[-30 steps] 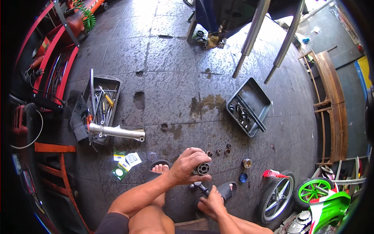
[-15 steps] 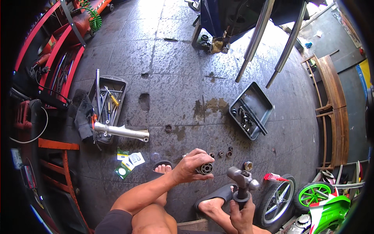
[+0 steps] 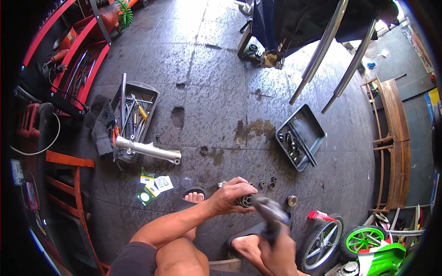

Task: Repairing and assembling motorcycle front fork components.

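My left hand (image 3: pixel 230 195) is wrapped round a metal fork leg, whose dark round end (image 3: pixel 243 201) faces me; the rest is mostly hidden by the hand. In my closed right hand (image 3: pixel 282 252) is a hammer (image 3: pixel 271 209), blurred by motion. Its head is at the right side of that round end; whether the two touch cannot be made out. Beyond my hands several small rings (image 3: pixel 271 186) lie on the floor, and a larger brass-coloured ring (image 3: pixel 292 200) sits to their right.
A tray of tools (image 3: pixel 155 91) stands at left, a silver fork leg (image 3: pixel 152 150) across its near end. Paper packets (image 3: pixel 156 185) lie nearer. At right are a black parts tray (image 3: pixel 317 126), a wheel (image 3: pixel 323 246) and a wooden bench (image 3: pixel 397 115). Fork tubes (image 3: pixel 324 50) hang at the top.
The hammer has swung up and left from beside my right foot to the end of the fork leg. My left hand keeps its grip. The whole view has shifted slightly.
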Available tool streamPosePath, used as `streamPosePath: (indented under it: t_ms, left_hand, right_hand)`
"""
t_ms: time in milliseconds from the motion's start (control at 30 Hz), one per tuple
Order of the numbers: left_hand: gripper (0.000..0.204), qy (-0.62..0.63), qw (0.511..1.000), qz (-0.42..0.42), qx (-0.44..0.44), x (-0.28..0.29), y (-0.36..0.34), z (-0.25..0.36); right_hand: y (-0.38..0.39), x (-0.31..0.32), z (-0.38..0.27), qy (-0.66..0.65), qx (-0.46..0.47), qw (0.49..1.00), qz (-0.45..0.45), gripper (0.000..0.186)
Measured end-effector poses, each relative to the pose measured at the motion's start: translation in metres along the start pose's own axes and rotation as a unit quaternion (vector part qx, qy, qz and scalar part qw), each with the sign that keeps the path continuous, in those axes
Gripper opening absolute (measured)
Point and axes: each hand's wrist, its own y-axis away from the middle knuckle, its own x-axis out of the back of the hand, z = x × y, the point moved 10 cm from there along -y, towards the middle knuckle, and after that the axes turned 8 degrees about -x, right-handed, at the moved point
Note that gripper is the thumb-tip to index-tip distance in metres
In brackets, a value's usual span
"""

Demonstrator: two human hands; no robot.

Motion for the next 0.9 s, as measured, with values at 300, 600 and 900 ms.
streamPosePath:
  t_ms: [300, 600, 900]
  left_hand:
    - [0.056, -0.009, 0.999, -0.014, 0.028, -0.003, 0.005, -0.006]
    - [0.057, -0.007, 1.0, 0.01, 0.018, 0.002, -0.003, -0.004]
    - [0.053, -0.037, 0.999, -0.012, 0.025, -0.003, 0.002, -0.008]
  right_hand:
    - [0.021, 0.032, -0.023, -0.12, 0.084, 0.989, 0.029, 0.031]
    - [-0.003, 0.012, -0.002, -0.054, 0.026, 0.997, 0.045, 0.043]
    - [0.007, -0.009, 0.012, -0.045, -0.014, 0.999, 0.012, 0.038]
